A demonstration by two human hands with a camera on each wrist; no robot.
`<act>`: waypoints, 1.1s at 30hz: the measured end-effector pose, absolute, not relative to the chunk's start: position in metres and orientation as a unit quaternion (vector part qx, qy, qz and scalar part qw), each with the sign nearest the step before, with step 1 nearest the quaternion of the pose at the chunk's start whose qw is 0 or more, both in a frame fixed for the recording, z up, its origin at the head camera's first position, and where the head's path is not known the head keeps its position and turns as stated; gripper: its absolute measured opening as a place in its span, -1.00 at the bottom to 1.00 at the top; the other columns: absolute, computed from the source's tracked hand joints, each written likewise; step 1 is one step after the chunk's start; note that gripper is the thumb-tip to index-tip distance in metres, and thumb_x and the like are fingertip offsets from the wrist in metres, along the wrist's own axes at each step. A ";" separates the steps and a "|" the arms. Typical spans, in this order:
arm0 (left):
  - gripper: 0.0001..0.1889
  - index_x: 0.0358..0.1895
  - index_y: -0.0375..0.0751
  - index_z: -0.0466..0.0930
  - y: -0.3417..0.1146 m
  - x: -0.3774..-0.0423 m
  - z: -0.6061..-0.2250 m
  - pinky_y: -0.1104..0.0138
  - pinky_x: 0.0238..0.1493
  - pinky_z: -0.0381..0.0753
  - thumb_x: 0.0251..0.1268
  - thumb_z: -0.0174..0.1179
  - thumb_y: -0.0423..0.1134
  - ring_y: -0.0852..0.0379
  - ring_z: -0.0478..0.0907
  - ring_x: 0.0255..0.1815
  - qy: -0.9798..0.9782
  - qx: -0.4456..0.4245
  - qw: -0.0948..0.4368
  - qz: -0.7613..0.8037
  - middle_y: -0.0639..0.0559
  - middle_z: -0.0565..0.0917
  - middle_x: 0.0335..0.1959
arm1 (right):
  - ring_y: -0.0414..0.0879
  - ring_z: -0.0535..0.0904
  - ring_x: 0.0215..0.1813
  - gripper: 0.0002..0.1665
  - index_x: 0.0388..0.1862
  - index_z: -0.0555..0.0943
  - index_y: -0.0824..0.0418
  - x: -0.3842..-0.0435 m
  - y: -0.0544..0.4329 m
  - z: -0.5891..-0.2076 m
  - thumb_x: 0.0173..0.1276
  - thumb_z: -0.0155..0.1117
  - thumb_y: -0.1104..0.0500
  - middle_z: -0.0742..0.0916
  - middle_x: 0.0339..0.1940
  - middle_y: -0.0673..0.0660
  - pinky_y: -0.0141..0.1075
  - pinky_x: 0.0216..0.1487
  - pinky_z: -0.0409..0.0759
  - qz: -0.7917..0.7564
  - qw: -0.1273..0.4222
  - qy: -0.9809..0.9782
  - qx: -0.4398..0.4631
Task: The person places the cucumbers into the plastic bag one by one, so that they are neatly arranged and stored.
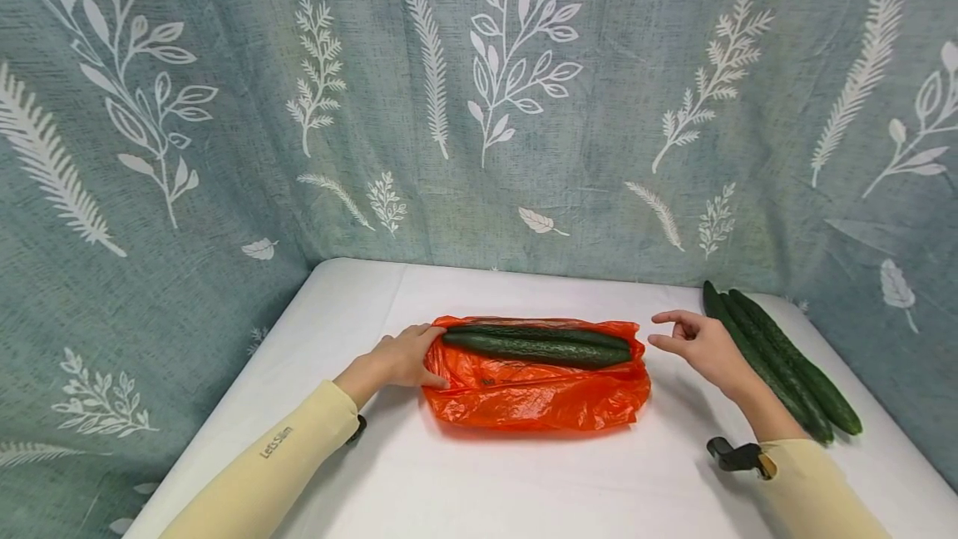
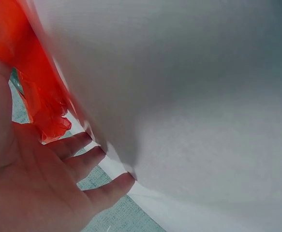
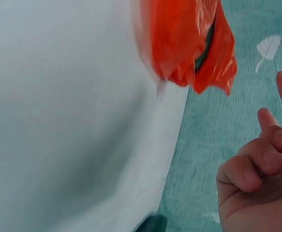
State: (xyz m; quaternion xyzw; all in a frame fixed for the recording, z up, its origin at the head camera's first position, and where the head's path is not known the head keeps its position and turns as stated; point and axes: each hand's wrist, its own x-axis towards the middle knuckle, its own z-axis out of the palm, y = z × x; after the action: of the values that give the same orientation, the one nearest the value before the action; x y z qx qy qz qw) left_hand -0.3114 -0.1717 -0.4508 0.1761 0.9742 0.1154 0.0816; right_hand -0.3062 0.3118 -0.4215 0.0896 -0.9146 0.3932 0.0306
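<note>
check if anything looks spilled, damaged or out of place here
Nothing stands out: no spill or damage shows. The bag is crumpled, ordinary for thin plastic; cucumbers lie in it, others lie together at right.

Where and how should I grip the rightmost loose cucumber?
Grip the rightmost cucumber around its middle, probably from above and its right, with the right hand across it: it lies flat, long and slim, right flank exposed, left flank crowded by the neighbouring cucumber.
</note>
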 end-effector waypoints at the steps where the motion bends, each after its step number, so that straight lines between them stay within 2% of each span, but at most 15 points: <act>1: 0.04 0.57 -0.01 0.18 -0.172 -0.311 -0.451 -0.20 0.33 0.35 0.05 0.43 0.30 -0.14 0.24 0.54 0.974 0.176 0.082 0.116 -0.13 0.29 0.54 | -0.09 0.33 -0.48 -0.41 0.18 0.61 0.21 -0.305 0.315 -0.421 0.34 0.41 -0.13 0.46 -0.50 0.07 -0.22 -0.49 0.29 0.399 0.030 -0.912 0.084; 9: 0.04 0.57 0.00 0.17 -0.172 -0.311 -0.452 -0.20 0.34 0.34 0.05 0.43 0.31 -0.15 0.23 0.55 0.973 0.180 0.085 0.116 -0.13 0.28 0.55 | -0.11 0.37 -0.48 -0.23 0.33 0.51 0.23 -0.298 0.344 -0.422 0.34 0.36 -0.23 0.46 -0.50 -0.06 -0.20 -0.44 0.43 0.439 0.024 -0.898 0.028; 17: 0.05 0.57 0.01 0.17 -0.173 -0.314 -0.454 -0.19 0.33 0.34 0.03 0.43 0.33 -0.14 0.23 0.54 0.973 0.179 0.082 0.118 -0.12 0.29 0.54 | -0.13 0.33 -0.51 -0.09 0.41 0.43 0.21 -0.286 0.366 -0.426 0.28 0.35 -0.33 0.42 -0.50 -0.12 -0.15 -0.44 0.38 0.463 0.022 -0.886 -0.027; 26: 0.05 0.58 0.02 0.16 -0.174 -0.313 -0.453 -0.19 0.35 0.33 0.05 0.42 0.33 -0.14 0.22 0.55 0.973 0.177 0.086 0.117 -0.13 0.28 0.55 | -0.16 0.26 -0.60 -0.19 0.41 0.43 0.09 -0.269 0.388 -0.433 0.30 0.38 -0.26 0.35 -0.61 -0.19 -0.05 -0.48 0.22 0.522 0.032 -0.849 -0.070; 33: 0.05 0.58 0.01 0.16 -0.173 -0.313 -0.452 -0.20 0.34 0.33 0.05 0.42 0.32 -0.14 0.22 0.55 0.973 0.179 0.086 0.120 -0.13 0.28 0.55 | -0.16 0.20 -0.62 -0.01 0.50 0.33 0.26 -0.263 0.400 -0.436 0.29 0.36 -0.29 0.30 -0.63 -0.19 -0.05 -0.48 0.19 0.513 0.040 -0.851 -0.105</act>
State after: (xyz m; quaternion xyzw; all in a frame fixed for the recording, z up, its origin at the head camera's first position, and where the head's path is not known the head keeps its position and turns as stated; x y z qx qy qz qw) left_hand -0.3130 -0.1731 -0.4520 0.1788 0.9728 0.1196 0.0859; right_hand -0.2630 0.3995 -0.4364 -0.1053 -0.8508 0.5132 0.0398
